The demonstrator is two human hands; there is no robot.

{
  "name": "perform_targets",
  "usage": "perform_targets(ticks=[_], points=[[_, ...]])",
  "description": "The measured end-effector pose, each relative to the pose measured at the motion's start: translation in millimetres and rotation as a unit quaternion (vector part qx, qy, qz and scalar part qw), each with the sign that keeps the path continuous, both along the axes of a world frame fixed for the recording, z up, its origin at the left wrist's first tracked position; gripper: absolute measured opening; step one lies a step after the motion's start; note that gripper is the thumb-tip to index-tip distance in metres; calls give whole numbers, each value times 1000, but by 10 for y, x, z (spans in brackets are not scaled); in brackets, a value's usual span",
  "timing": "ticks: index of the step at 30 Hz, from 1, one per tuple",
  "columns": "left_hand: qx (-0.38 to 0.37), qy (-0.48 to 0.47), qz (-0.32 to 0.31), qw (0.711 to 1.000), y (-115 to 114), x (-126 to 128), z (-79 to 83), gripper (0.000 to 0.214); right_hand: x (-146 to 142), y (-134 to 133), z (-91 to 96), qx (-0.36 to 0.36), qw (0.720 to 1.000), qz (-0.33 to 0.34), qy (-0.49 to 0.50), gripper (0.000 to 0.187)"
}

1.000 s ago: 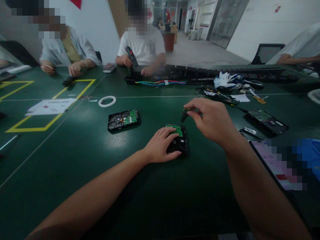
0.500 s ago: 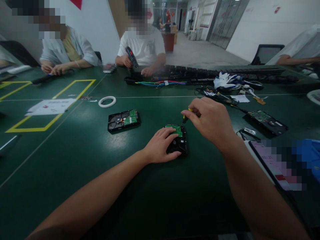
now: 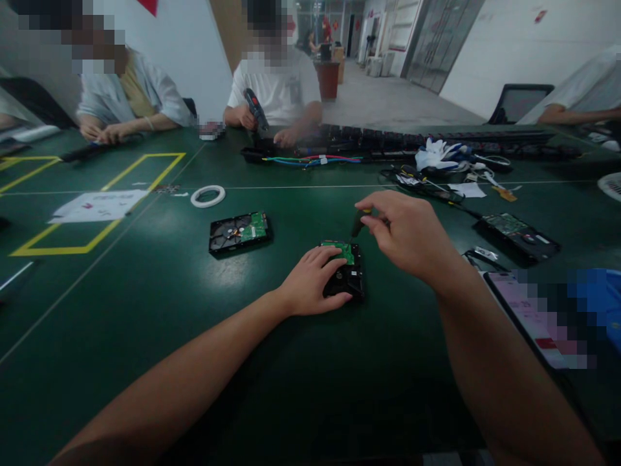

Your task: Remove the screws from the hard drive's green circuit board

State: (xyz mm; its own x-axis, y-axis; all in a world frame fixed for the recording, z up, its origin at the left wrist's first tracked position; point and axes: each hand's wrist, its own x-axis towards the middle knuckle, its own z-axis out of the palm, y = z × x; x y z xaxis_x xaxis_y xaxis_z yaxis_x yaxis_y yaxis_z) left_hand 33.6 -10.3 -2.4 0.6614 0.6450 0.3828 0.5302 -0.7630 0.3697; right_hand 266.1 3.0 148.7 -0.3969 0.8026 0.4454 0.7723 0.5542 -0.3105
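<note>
On the green tabletop a black hard drive [image 3: 356,277] lies with its green circuit board up. My left hand [image 3: 314,279] holds it down from the left, its fingers spread over the board and the thumb across the near end. Part of the drive is hidden under that hand. Between the bent fingers and thumb of my right hand [image 3: 405,236] is a dark screwdriver [image 3: 358,225] with a bit of yellow on its handle. The screwdriver stands nearly upright, its tip down at the drive's far right part; exact contact is too small to make out.
Left of my hands lies a second hard drive [image 3: 239,233], behind it a white tape roll [image 3: 207,188]. A third drive [image 3: 517,238] and a phone [image 3: 526,310] are at right. Across the table, one person holds a power tool [image 3: 255,109] near long black parts with coloured wires [image 3: 313,160].
My right hand's fingers have shifted around the screwdriver handle, and the screwdriver appears turned a little. My left hand and the hard drive stay where they were.
</note>
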Motion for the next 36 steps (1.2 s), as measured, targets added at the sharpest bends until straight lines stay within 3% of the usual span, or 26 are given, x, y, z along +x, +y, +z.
perform_targets(ticks=[7,12,15,27,36], points=[[-2,6,-2,1000,12,-12,-5,73,-2,9,-11,12,999,-45,-27,8],[-6,3,-2,1000,11,-10,-3,72,-29,14,-39,33,997,-63,-15,12],[-3,8,-2,1000,11,-9,-14,73,-29,12,-39,22,999,-47,-3,7],[-4,-2,0,1000,-1,4,10,72,-20,1,-5,0,1000,7,8,26],[1,5,-3,1000,17,-10,-14,72,-43,22,-30,5,999,-50,7,10]])
